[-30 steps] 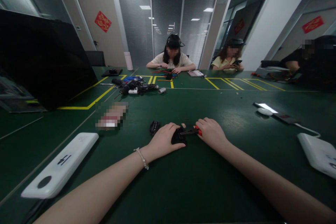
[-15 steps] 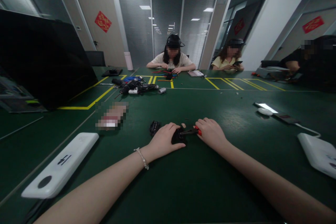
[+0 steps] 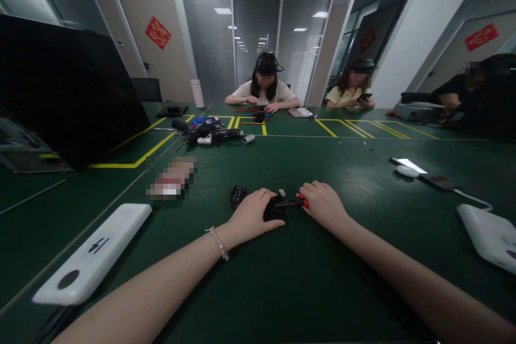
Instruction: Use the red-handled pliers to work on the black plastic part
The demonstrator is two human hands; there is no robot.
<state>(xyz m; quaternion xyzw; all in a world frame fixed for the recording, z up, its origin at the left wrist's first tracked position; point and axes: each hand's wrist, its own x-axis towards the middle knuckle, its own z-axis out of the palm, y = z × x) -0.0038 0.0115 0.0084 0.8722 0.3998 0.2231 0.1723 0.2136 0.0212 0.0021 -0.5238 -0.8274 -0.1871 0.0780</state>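
My left hand grips a small black part against the table, thumb on the near side and fingers on the far side. What kind of part it is, I cannot make out. In my right hand is a pair of pliers with red handles, mostly hidden by the closed fingers. The dark jaws point left and meet the black part's right side. Just left of my left hand lies another black ribbed piece. A small beige bit rests beyond the pliers' jaws.
On the green table, a white power bank lies at left, near a blurred flat item. Tools and cables are heaped farther back. A phone and another white device lie right. Several people sit across the table.
Hardly anything differs. Both hands keep their places, with the pliers' jaws still at the black part.
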